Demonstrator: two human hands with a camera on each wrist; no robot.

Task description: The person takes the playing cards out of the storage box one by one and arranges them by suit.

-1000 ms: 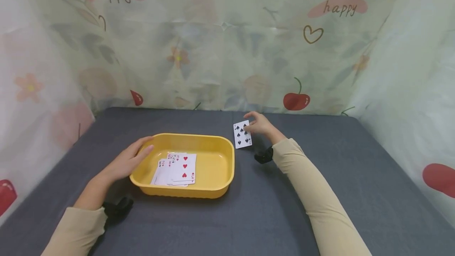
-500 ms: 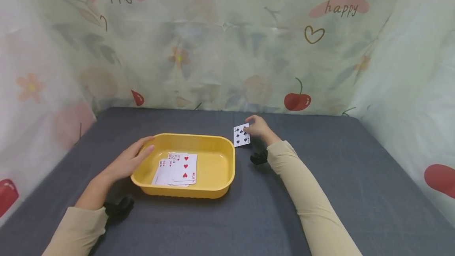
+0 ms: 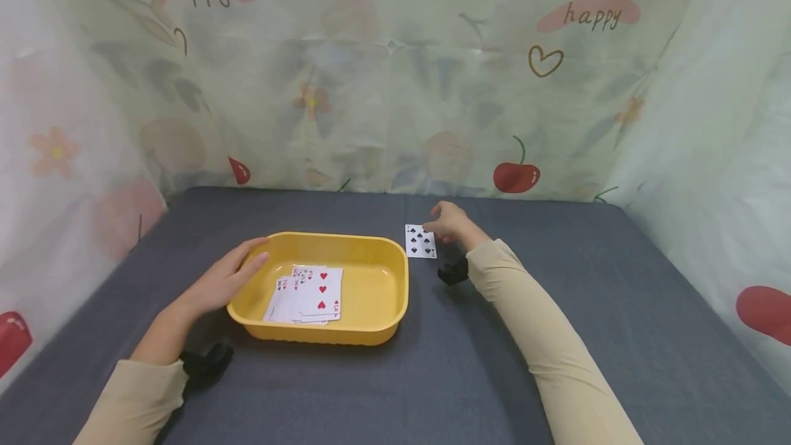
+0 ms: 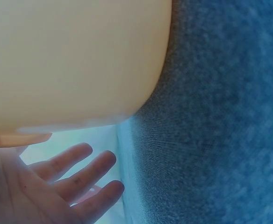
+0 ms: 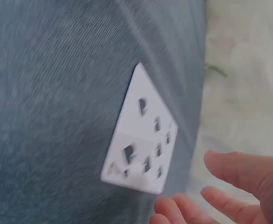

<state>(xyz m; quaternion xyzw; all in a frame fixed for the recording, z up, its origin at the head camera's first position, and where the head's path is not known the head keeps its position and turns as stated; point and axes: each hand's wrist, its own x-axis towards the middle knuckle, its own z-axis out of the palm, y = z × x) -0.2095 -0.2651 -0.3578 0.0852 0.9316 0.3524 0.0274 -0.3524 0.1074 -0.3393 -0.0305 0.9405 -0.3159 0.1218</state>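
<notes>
In the head view my left hand rests at the left rim of a yellow plastic basin. Its fingers look straight and spread in the left wrist view, where the hand is beside the basin's wall. Several playing cards lie face up and overlapping in the basin, a three of hearts on top. Right of the basin, a seven of spades lies face up on the table. My right hand is just over its upper right corner; the right wrist view shows thumb and fingers apart, off the card.
A dark grey cloth covers the table. Behind it hangs a pale patterned curtain, with similar white curtains on both sides. Black straps with a small device sit at both wrists.
The seven of spades, tilted up in my right fingers before, now lies flat on the table, let go. The right hand has lowered slightly. The left hand and basin have not moved.
</notes>
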